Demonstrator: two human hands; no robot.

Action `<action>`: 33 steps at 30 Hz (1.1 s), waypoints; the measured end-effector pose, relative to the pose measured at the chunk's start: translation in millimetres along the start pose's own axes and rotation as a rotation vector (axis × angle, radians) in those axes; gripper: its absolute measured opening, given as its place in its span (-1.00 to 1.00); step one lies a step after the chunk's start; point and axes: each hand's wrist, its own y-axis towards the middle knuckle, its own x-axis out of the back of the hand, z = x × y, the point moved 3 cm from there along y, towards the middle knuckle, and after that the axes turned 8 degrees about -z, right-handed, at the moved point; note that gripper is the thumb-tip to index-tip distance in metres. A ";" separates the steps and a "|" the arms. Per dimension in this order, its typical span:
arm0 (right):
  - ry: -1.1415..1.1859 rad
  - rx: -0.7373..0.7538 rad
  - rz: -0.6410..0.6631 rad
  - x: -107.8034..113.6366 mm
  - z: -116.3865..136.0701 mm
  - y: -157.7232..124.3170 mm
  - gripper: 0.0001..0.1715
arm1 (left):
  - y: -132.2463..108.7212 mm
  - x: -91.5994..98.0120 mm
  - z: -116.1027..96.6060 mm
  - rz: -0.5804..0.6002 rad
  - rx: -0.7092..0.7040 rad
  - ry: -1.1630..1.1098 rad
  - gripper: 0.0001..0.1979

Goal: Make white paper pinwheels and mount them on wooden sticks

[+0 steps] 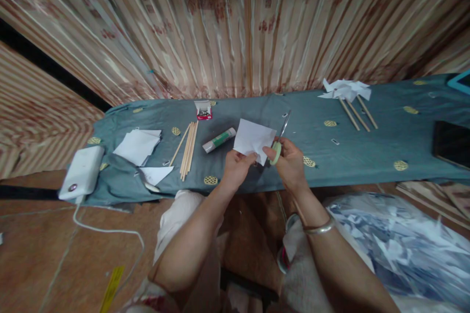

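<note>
My left hand (238, 168) pinches the lower edge of a square white sheet of paper (254, 138), held just above the cloth. In my right hand (290, 164) are scissors (276, 151) with pale green handles. Their blades point away from me, beside the paper's right edge; I cannot tell whether they touch it. A glue stick (219, 140) with a green label lies just left of the paper. Further left, several thin wooden sticks (189, 149) lie together. Behind them stands an open small red box (204, 111) of metal pins.
Left on the cloth-covered table (235, 182) are a stack of white paper (137, 145), a paper triangle (157, 174) and a white power bank (82, 171) with a cable. Paper pinwheels (347, 90) lie back right, a dark phone (451, 143) far right. A plastic bag of paper scraps (404, 249) sits below.
</note>
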 end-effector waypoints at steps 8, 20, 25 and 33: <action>-0.045 -0.009 0.059 5.3 -7.0 -3.3 -0.55 | 5.7 12.1 1.0 -0.054 -0.006 0.021 -0.75; -0.116 -0.094 0.274 8.4 -2.8 -25.0 -0.48 | 12.6 25.5 -11.0 -0.120 -0.100 0.012 -0.78; -0.136 -0.198 0.558 1.0 -8.5 -52.7 -0.47 | 21.0 33.2 -13.8 -0.170 -0.124 -0.064 -0.68; -0.121 -0.286 0.665 -3.6 -13.6 -69.2 -0.46 | 21.4 33.3 -17.0 -0.172 -0.140 -0.139 -0.71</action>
